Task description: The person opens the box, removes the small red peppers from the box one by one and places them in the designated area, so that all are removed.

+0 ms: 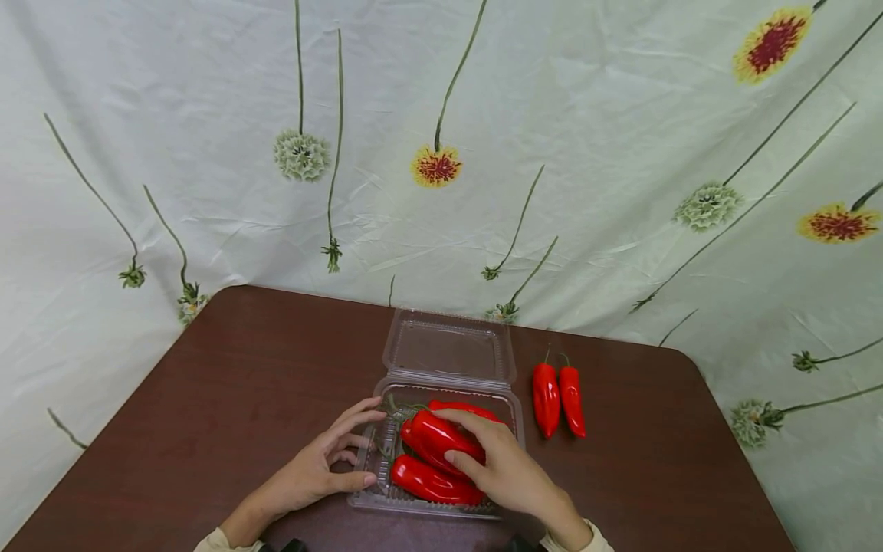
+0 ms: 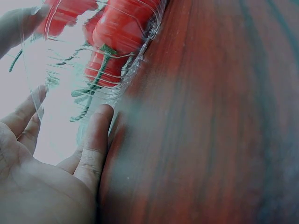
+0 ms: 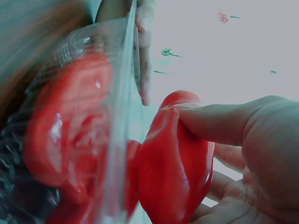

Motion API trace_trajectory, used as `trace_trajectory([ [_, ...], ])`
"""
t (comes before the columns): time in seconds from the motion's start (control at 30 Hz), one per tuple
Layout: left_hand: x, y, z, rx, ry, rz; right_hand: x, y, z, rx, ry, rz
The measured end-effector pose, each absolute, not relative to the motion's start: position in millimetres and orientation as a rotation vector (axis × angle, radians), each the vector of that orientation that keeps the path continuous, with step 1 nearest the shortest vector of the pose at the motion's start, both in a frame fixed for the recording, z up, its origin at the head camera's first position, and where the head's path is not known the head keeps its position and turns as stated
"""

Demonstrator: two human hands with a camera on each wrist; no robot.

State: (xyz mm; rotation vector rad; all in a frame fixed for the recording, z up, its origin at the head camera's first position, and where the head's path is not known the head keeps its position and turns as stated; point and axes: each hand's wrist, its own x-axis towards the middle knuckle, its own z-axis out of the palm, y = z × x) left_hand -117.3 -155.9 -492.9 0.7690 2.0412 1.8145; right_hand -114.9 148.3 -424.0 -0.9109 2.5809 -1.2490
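A clear plastic clamshell box (image 1: 359,500) stands on the table with its lid (image 1: 448,349) folded back. Several red chili peppers lie inside, among them a long front pepper (image 1: 431,483) and one at the back (image 1: 476,410). My right hand (image 1: 513,468) grips another red pepper (image 3: 173,172) between thumb and fingers, above those in the box. At the box's left side, my left hand (image 1: 313,464) rests with fingers spread and fairly straight, thumb near the front corner. In the left wrist view, green stems (image 2: 96,79) show through the clear wall.
Two more red peppers, a wider one (image 1: 546,400) and a slimmer one (image 1: 572,401), lie on the dark brown table (image 1: 241,383) to the right of the box. Behind the table hangs a pale flowered cloth (image 1: 386,192).
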Motion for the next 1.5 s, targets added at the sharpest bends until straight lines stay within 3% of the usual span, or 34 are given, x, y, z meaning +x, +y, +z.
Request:
trace_trajectory([
  [1.5,-117,-155,-494,0.79,2.059,1.812,-138,226,-395,-0.511,2.733,-1.502],
])
